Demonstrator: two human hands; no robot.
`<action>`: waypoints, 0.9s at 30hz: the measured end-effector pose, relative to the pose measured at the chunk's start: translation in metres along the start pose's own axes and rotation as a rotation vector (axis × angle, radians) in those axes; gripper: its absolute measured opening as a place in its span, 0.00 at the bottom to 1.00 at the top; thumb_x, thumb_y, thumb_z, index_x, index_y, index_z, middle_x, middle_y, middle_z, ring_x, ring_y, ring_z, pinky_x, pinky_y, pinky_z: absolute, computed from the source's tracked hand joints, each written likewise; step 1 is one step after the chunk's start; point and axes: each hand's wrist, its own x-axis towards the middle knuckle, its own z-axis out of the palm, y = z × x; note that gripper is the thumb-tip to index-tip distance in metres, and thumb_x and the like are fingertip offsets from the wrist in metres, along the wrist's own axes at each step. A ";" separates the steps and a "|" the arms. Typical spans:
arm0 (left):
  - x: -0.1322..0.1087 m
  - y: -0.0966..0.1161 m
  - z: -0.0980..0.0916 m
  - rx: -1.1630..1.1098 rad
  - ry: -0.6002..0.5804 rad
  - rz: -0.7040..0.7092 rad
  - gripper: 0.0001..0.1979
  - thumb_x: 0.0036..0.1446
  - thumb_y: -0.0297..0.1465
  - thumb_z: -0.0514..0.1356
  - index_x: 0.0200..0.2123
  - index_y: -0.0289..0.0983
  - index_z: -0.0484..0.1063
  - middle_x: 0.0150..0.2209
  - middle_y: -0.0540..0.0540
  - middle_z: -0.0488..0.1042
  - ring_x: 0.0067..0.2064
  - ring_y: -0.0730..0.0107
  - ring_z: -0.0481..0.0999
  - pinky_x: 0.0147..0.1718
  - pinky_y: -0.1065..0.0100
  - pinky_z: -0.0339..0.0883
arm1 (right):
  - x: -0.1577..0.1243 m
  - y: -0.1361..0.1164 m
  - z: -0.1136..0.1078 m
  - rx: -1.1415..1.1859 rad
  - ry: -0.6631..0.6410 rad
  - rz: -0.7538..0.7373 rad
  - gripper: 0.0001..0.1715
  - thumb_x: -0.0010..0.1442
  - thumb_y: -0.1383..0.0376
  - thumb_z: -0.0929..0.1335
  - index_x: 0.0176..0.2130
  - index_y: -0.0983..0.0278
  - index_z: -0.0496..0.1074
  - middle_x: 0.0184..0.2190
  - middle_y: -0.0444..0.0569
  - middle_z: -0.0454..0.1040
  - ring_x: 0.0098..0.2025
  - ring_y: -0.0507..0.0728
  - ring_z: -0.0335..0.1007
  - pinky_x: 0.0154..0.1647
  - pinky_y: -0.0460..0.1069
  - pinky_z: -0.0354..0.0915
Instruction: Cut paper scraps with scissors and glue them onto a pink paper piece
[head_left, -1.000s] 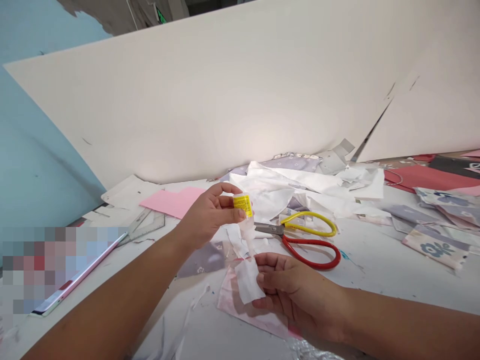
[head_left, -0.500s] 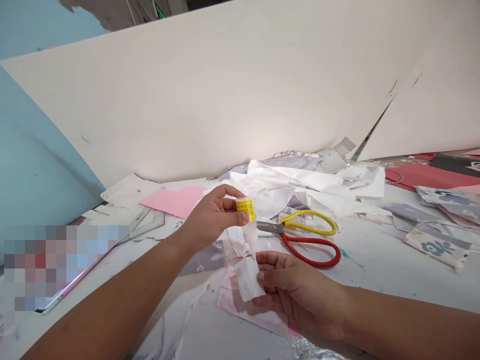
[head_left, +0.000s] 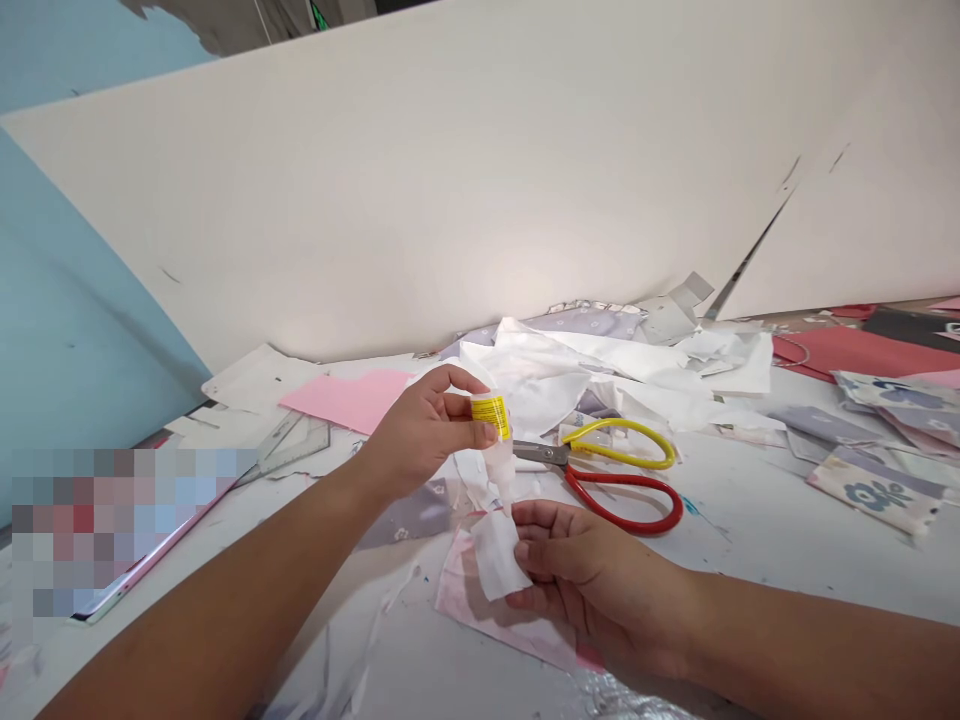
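My left hand (head_left: 442, 425) is closed round a small clear glue bottle (head_left: 492, 418) with a yellow label, held upside down so its narrow end points downward. Just below that tip, my right hand (head_left: 581, 560) pinches a small white piece of paper (head_left: 499, 555) by its right edge. Whether the tip touches the paper I cannot tell. Under the paper lies a pink patterned piece (head_left: 480, 610), partly covered by my right hand. Scissors (head_left: 551, 455) with one yellow and one red handle lie behind my right hand, their blade tips hidden behind the bottle.
White scraps (head_left: 540, 385) are heaped at the back against a white board (head_left: 450, 200). A pink sheet (head_left: 345, 398) and a clear set square (head_left: 296, 448) lie left. A blurred-out device (head_left: 142, 570) stands near left. Floral pieces (head_left: 874, 495) and a red sheet (head_left: 870, 350) lie right.
Almost nothing differs. Both hands keep their hold on the glue bottle and the paper, and the view has shifted very slightly.
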 end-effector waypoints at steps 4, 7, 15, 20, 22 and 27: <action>-0.001 0.001 0.000 -0.011 0.008 -0.001 0.15 0.43 0.23 0.64 0.34 0.40 0.63 0.25 0.52 0.76 0.30 0.70 0.74 0.35 0.63 0.65 | 0.000 -0.001 0.001 0.010 0.025 0.005 0.14 0.52 0.80 0.63 0.39 0.70 0.68 0.24 0.43 0.69 0.25 0.47 0.70 0.29 0.43 0.72; -0.001 0.002 0.001 -0.023 0.009 0.004 0.15 0.43 0.23 0.64 0.33 0.40 0.63 0.25 0.52 0.75 0.30 0.70 0.74 0.35 0.62 0.64 | -0.001 -0.002 0.002 0.013 0.031 0.016 0.12 0.51 0.80 0.64 0.37 0.71 0.69 0.24 0.44 0.71 0.25 0.48 0.71 0.29 0.42 0.71; -0.001 0.002 0.001 -0.024 0.016 -0.002 0.15 0.43 0.24 0.65 0.34 0.40 0.64 0.25 0.52 0.76 0.31 0.68 0.75 0.36 0.62 0.64 | -0.002 -0.003 0.006 0.020 0.060 0.028 0.12 0.50 0.80 0.64 0.35 0.70 0.70 0.25 0.46 0.73 0.25 0.48 0.72 0.29 0.43 0.72; -0.001 0.003 0.002 -0.015 0.021 0.004 0.15 0.43 0.24 0.65 0.33 0.40 0.64 0.25 0.52 0.76 0.31 0.68 0.75 0.36 0.62 0.64 | -0.002 -0.003 0.006 0.010 0.047 0.008 0.12 0.52 0.80 0.64 0.37 0.70 0.69 0.27 0.47 0.73 0.26 0.48 0.72 0.29 0.42 0.72; -0.001 0.002 0.002 -0.027 0.012 0.006 0.15 0.43 0.24 0.65 0.33 0.40 0.63 0.26 0.52 0.76 0.32 0.67 0.75 0.36 0.62 0.64 | -0.001 -0.003 0.005 0.008 0.050 0.014 0.13 0.52 0.80 0.63 0.38 0.71 0.68 0.27 0.47 0.73 0.26 0.48 0.72 0.29 0.42 0.72; -0.001 0.002 0.003 -0.039 0.003 0.017 0.14 0.44 0.23 0.64 0.33 0.40 0.63 0.27 0.51 0.77 0.33 0.68 0.75 0.36 0.63 0.65 | -0.002 -0.004 0.005 0.010 0.051 0.019 0.13 0.51 0.80 0.64 0.37 0.70 0.69 0.26 0.45 0.72 0.26 0.48 0.71 0.29 0.41 0.71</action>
